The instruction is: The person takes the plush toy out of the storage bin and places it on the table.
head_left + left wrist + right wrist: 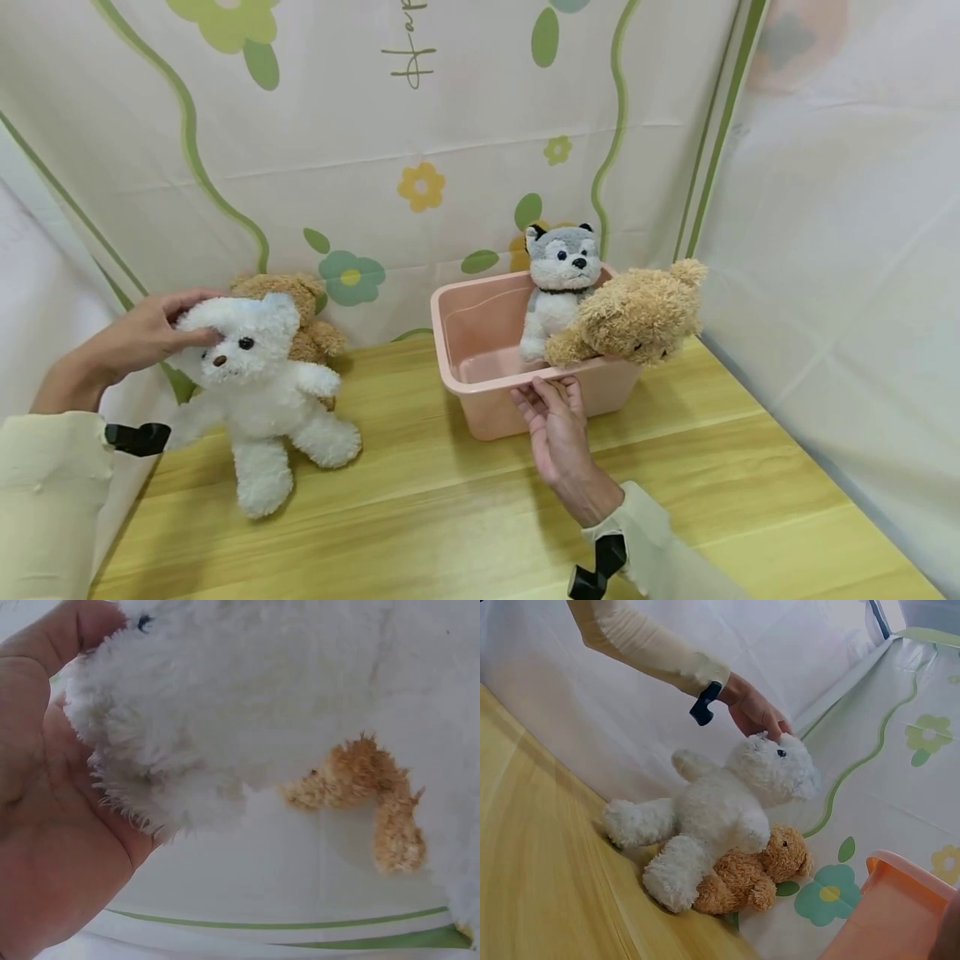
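Note:
My left hand [153,333] grips a white teddy bear [262,400] by the side of its head, thumb on its face. In the right wrist view the white bear's legs are at the table top. Behind it sits a brown teddy bear [742,881], partly hidden. My right hand [558,425] pinches the front rim of a pink plastic bin [480,387]. Inside the bin a grey and white husky plush [562,275] sits upright at the back. A light brown teddy bear [645,312] leans over the bin's right front rim, head outside.
The bin stands on a wood-grain table [420,517] near its back edge. A white curtain with flower prints [352,279] hangs behind the table, and plain white cloth [847,275] hangs along the right side.

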A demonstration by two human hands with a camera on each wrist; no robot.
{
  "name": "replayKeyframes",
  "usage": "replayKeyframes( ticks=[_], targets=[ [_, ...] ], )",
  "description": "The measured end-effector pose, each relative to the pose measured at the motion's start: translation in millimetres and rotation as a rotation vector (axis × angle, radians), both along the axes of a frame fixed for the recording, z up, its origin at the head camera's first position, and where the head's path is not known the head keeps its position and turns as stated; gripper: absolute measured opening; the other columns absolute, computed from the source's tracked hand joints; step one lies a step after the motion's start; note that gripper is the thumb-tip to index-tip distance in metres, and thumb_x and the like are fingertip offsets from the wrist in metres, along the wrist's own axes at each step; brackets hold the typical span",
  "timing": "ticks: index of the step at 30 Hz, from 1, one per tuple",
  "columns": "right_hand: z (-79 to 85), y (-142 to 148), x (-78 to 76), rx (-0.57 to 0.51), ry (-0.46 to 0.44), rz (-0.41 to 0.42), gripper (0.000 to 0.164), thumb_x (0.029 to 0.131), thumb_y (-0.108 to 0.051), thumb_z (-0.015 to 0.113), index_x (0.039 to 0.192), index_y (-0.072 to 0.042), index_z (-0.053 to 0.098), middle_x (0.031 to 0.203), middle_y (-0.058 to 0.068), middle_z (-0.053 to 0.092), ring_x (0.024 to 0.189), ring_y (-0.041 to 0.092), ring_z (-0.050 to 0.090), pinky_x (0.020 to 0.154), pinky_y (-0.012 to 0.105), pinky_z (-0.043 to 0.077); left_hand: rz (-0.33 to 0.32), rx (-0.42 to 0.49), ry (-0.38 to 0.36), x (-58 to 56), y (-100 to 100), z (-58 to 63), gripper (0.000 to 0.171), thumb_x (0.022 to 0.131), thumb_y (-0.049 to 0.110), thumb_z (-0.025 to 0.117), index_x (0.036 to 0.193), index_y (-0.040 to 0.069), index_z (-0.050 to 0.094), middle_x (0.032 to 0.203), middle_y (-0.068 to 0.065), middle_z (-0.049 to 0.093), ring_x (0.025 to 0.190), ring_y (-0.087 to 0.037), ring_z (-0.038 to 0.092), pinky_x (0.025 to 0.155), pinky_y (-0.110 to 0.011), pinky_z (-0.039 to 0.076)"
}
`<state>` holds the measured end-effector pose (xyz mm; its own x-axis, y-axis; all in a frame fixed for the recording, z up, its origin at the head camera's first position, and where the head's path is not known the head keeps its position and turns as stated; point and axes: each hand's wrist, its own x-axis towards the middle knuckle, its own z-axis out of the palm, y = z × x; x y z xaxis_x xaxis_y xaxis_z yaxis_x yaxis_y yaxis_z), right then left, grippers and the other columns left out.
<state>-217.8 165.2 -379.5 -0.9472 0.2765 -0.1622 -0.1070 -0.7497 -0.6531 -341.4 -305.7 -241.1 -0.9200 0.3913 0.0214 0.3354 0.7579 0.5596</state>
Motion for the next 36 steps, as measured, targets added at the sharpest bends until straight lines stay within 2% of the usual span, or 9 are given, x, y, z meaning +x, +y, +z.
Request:
replayKeyframes(
  ticks=[4, 12, 21, 25, 28, 32, 34, 36],
  targets=[
    [-0.4, 0, 0.1, -0.004, 0.001, -0.003, 0.013, 0.101, -0.004, 0.051, 0.103, -0.016, 0.046, 0.095, -0.001, 0.059, 0.089, 0.013, 0.062, 0.09, 0.03, 0.056, -0.015, 0.012, -0.005, -1.2, -4, -7.9, 0.044, 0.095, 0.013, 0.065, 0.136, 0.012, 0.051, 0.105, 0.027, 0.058, 0.09, 0.006, 0.057, 0.068, -0.02, 0.049],
    [0.0, 0, -0.2, -0.021, 0.01, -0.004, 0.013, 0.101, -0.003, 0.05, 0.102, -0.015, 0.046, 0.094, -0.001, 0.059, 0.088, 0.013, 0.063, 0.088, 0.03, 0.056, -0.014, -0.003, -0.002, -4.7, -11, -28.4, 0.046, 0.096, 0.017, 0.065, 0.138, 0.01, 0.05, 0.108, 0.031, 0.053, 0.093, 0.007, 0.056, 0.069, -0.019, 0.048],
    [0.0, -1, -0.3, -0.019, 0.003, -0.007, 0.013, 0.101, -0.002, 0.049, 0.102, -0.015, 0.046, 0.093, -0.002, 0.059, 0.088, 0.013, 0.063, 0.087, 0.03, 0.057, -0.005, -0.003, -0.089, -5.7, -15, -48.6, 0.05, 0.101, 0.022, 0.056, 0.146, 0.006, 0.039, 0.109, 0.032, 0.052, 0.095, 0.013, 0.054, 0.074, -0.019, 0.05],
    [0.2, -1, -0.1, -0.023, 0.002, -0.005, 0.013, 0.101, -0.002, 0.05, 0.101, -0.015, 0.046, 0.093, -0.001, 0.059, 0.087, 0.014, 0.063, 0.087, 0.03, 0.057, -0.01, -0.024, -0.09, -6.7, -15, -55.0, 0.053, 0.102, 0.022, 0.054, 0.148, 0.003, 0.035, 0.11, 0.031, 0.051, 0.096, 0.015, 0.052, 0.074, -0.019, 0.05],
    [0.3, 0, -0.1, -0.024, 0.002, -0.005, 0.013, 0.101, -0.002, 0.05, 0.102, -0.015, 0.046, 0.093, -0.001, 0.059, 0.087, 0.014, 0.063, 0.087, 0.03, 0.057, -0.031, -0.039, -0.06, -8.4, -13, -57.9, 0.051, 0.102, 0.019, 0.054, 0.147, 0.002, 0.037, 0.113, 0.024, 0.053, 0.096, 0.016, 0.051, 0.074, -0.019, 0.05],
    [0.5, 0, -0.4, -0.024, 0.002, -0.006, 0.013, 0.101, -0.002, 0.049, 0.103, -0.015, 0.046, 0.094, -0.001, 0.059, 0.087, 0.014, 0.063, 0.087, 0.03, 0.057, -0.038, -0.081, -0.024, -11.5, -9, -60.3, 0.051, 0.102, 0.019, 0.054, 0.146, 0.0, 0.038, 0.124, -0.003, 0.057, 0.097, 0.014, 0.05, 0.075, -0.02, 0.049],
    [0.6, 0, -0.4, -0.027, 0.001, -0.008, 0.013, 0.101, -0.002, 0.049, 0.103, -0.015, 0.046, 0.094, -0.001, 0.059, 0.087, 0.014, 0.063, 0.087, 0.03, 0.057, -0.038, -0.104, -0.025, -13.4, -7, -62.0, 0.052, 0.102, 0.019, 0.053, 0.147, -0.001, 0.036, 0.13, -0.017, 0.055, 0.097, 0.018, 0.045, 0.078, -0.026, 0.05],
    [0.4, 0, -0.5, -0.027, -0.002, -0.008, 0.013, 0.101, -0.002, 0.049, 0.103, -0.015, 0.046, 0.094, -0.001, 0.06, 0.087, 0.014, 0.063, 0.087, 0.03, 0.057, -0.038, -0.113, -0.029, -14.8, -5, -64.1, 0.053, 0.103, 0.017, 0.052, 0.148, -0.004, 0.033, 0.135, -0.027, 0.049, 0.107, 0.002, 0.052, 0.085, -0.038, 0.051]
  ],
)
